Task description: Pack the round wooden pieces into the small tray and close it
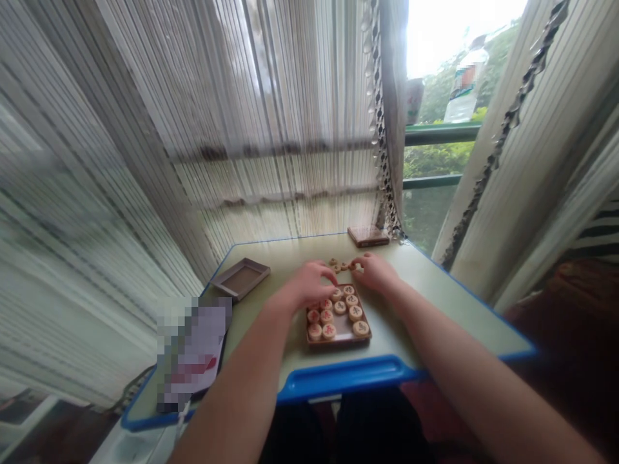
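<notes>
A small brown tray lies near the front of a green table with a blue rim. Several round wooden chess pieces with red and dark characters lie in it. My left hand hovers over the tray's far left corner, fingers curled, tips pinching a piece. My right hand rests just beyond the tray, fingers pinched on a loose piece. A few more loose pieces lie on the table between the hands.
An empty brown box lid sits at the table's left. A second flat brown box lies at the far edge by the window. A blurred paper hangs over the front left corner. Curtains surround the table.
</notes>
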`<state>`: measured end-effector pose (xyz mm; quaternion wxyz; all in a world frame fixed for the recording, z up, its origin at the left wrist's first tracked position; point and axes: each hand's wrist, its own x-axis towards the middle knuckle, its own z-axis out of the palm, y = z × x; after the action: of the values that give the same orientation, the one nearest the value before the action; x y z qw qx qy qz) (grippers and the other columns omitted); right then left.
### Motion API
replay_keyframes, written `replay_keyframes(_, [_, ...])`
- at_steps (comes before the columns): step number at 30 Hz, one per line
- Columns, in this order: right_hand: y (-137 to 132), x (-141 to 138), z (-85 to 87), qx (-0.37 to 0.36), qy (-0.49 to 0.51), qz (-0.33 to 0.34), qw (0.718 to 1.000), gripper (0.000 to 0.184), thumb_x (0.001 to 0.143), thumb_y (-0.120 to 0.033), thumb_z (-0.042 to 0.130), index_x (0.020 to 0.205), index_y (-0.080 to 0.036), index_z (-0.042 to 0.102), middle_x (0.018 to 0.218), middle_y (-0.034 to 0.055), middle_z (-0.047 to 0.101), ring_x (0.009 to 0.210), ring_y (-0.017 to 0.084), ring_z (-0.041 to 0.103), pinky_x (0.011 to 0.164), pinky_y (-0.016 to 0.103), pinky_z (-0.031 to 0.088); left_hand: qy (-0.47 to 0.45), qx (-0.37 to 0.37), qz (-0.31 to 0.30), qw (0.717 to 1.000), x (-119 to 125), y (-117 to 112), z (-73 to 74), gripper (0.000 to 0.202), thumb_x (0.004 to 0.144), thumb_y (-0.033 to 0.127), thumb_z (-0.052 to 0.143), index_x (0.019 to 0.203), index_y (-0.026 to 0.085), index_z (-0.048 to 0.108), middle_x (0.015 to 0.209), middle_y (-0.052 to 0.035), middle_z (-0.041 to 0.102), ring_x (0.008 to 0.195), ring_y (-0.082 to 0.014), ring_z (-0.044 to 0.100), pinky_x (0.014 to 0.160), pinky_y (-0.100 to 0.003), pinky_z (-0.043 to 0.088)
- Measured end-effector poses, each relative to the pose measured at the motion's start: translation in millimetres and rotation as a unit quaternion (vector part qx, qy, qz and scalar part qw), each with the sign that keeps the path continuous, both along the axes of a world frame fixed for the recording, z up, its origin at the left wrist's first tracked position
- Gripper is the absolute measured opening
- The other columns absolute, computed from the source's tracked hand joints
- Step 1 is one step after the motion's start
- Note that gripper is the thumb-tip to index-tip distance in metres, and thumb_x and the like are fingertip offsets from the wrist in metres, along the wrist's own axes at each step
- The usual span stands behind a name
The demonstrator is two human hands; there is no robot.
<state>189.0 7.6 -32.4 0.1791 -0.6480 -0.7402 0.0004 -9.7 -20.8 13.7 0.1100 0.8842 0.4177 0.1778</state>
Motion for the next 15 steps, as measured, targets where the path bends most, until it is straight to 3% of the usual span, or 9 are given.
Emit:
replay_keyframes(4, [3,0,-1.9,0.005,0.016,-0.023,1.0,0.029,0.077,-0.037,0.051,0.095,-0.019,0.065,0.098,0.0083,0.058,0.093,0.02,0.053,0.076,0.027,0.039,0.06,-0.009,-0.048,0.997,4,-14,5.7,0.016,0.066,0.029,0.06,0.073,0.023,0.073,0.083,-0.0034,0.06,0.084,-0.0175,0.055,0.074,-0.024,0.044])
replay_keyframes(11, [6,3,-0.8,-0.011,0.033,-0.033,0.999,0.028,0.074,-0.039,0.053,0.087,-0.018,0.067,0.094,0.0085,0.063,0.087,0.02,0.056,0.071,0.026,0.04,0.12,0.012,-0.089,0.989,6,-18,-1.5,0.016,0.067,0.031,0.06,0.073,0.027,0.074,0.075,-0.0036,0.058,0.074,-0.0171,0.054,0.063,-0.024,0.04])
replay_keyframes(15, [3,5,5.4,0.014,0.06,-0.043,0.997,0.03,0.074,-0.043,0.052,0.085,-0.019,0.067,0.09,0.0078,0.063,0.083,0.019,0.057,0.068,0.026,0.039,0.13,-0.047,-0.109,0.984,7,-24,5.6,0.016,0.066,0.026,0.06,0.074,0.025,0.074,0.074,-0.0023,0.062,0.066,-0.0137,0.054,0.062,-0.022,0.041])
